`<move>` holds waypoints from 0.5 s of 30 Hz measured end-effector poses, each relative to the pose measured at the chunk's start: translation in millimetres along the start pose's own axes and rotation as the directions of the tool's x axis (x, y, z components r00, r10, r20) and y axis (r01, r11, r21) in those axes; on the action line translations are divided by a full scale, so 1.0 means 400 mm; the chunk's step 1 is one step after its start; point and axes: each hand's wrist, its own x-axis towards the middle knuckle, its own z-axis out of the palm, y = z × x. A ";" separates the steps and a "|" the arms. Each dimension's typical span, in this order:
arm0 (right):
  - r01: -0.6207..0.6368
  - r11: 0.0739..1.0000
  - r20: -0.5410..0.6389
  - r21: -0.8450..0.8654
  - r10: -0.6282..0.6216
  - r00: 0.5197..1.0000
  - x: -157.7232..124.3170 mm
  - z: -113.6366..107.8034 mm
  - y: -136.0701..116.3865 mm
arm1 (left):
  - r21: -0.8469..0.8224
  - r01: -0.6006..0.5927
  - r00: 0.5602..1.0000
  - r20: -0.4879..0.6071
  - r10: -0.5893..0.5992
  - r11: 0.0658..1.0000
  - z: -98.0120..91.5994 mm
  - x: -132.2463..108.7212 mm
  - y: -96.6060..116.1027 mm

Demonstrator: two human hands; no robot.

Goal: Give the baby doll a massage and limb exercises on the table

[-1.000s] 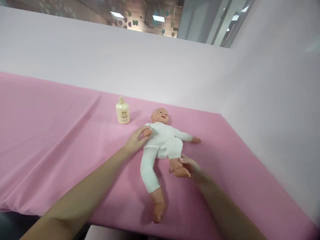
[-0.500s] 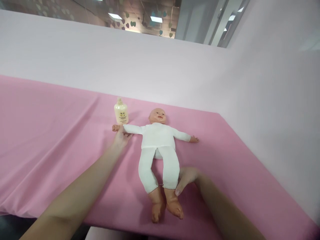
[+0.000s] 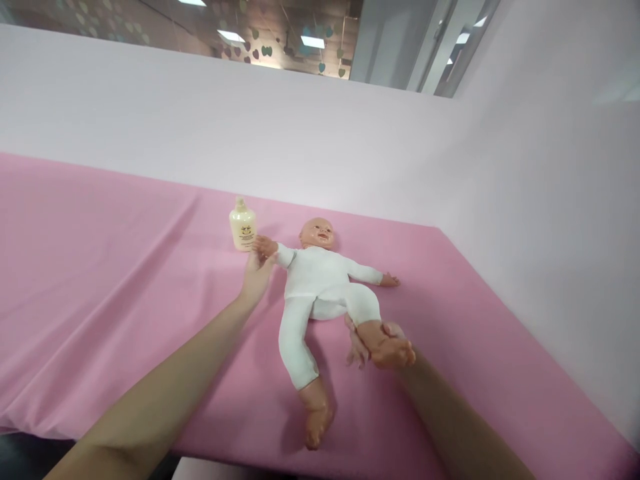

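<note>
A baby doll (image 3: 320,283) in white clothes lies on its back on the pink sheet (image 3: 125,293). My left hand (image 3: 257,273) grips the doll's raised arm near its wrist, close to a cream lotion bottle (image 3: 243,225). My right hand (image 3: 373,343) is wrapped under the doll's bent leg at the ankle and lifts the foot off the sheet. The doll's other leg lies straight toward me, and its other arm rests stretched out on the sheet.
A white partition wall (image 3: 300,147) runs behind the table and along the right side (image 3: 560,220). The pink sheet has folds on the left. The table's front edge is at the bottom of the view.
The doll's arm went from stretched flat to raised beside the bottle. My right hand bent the doll's leg up again, after both legs lay straight half a second ago.
</note>
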 end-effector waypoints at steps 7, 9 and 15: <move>0.205 0.979 -0.494 0.017 -0.170 0.853 0.031 0.030 -0.002 | 0.349 -0.323 0.827 0.556 0.083 0.879 0.020 -0.058 -0.027; 0.163 0.987 -0.553 0.017 -0.126 0.823 0.041 0.036 0.005 | 0.345 -0.390 0.785 0.609 0.113 0.854 0.016 -0.059 -0.041; 0.171 0.985 -0.562 0.019 -0.131 0.817 0.047 0.035 0.010 | 0.350 -0.420 0.769 0.628 0.123 0.838 0.011 -0.056 -0.045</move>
